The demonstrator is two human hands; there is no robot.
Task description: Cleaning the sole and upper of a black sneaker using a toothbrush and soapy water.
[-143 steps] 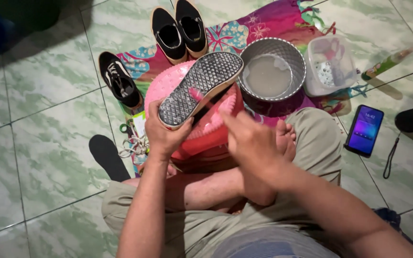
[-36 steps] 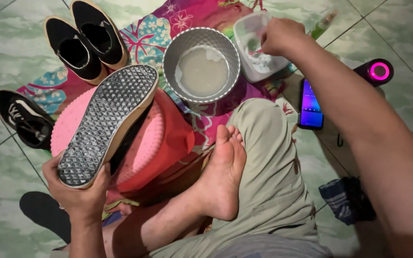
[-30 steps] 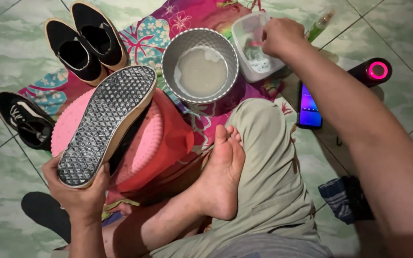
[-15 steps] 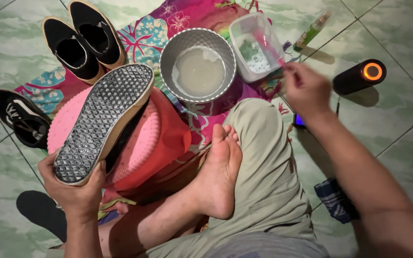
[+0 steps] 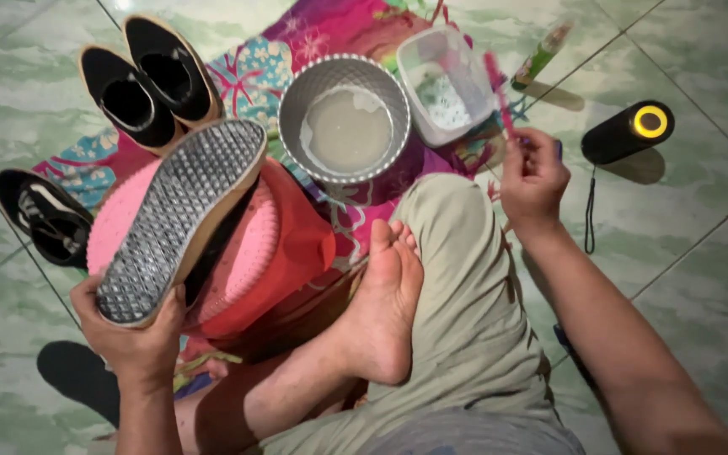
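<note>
My left hand (image 5: 132, 337) grips the heel end of a shoe (image 5: 183, 215) turned sole up, its grey studded sole facing me, held over a pink perforated lid (image 5: 238, 253) on a red tub (image 5: 297, 253). My right hand (image 5: 532, 173) is raised beside my bent knee and pinches a thin pink toothbrush (image 5: 497, 93) that points up toward a clear plastic tub (image 5: 444, 84). A round metal pan (image 5: 343, 118) of cloudy water stands between the shoe and the plastic tub. My bare foot (image 5: 385, 312) rests on my leg.
Two black slip-on shoes (image 5: 149, 80) stand at the back left and a black lace-up shoe (image 5: 40, 215) lies at the left, on a colourful cloth (image 5: 330, 34). A black cylinder with a glowing ring (image 5: 629, 131) and a small green bottle (image 5: 541, 55) lie on the green floor tiles at the right.
My right hand reached into the clear plastic tub, then drew back toward me holding the pink toothbrush. The left hand kept the sole-up shoe over the red tub.
</note>
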